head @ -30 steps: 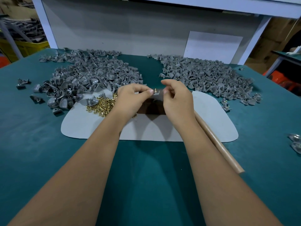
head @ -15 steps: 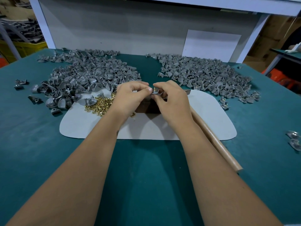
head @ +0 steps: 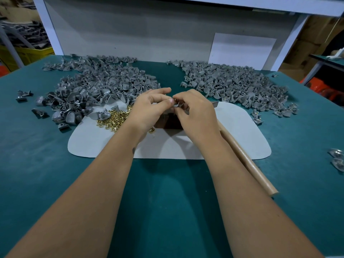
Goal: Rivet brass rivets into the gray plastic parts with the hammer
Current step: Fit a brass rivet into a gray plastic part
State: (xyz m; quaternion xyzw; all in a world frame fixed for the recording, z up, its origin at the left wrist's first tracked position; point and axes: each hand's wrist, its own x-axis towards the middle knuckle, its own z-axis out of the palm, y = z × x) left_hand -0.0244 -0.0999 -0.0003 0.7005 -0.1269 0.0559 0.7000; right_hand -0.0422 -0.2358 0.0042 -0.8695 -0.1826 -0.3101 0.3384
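Brass rivet (head: 175, 100) and one gray plastic part (head: 176, 104) sit pinched between both hands, left hand (head: 149, 110) and right hand (head: 197, 112) together; two part heaps flank them, one hammer handle (head: 247, 161) lies right.

The bench (head: 46, 183) is covered with a teal cloth that looks matt and a little fuzzy. On it lies a pale gray mat (head: 232, 138), smooth and matt. The gray parts (head: 104, 84) are plastic with a dull, slightly satin finish. The rivets (head: 113, 118) near the mat's left edge are shiny yellow metal. The hammer handle (head: 249, 164) is smooth, light wood with a soft sheen.
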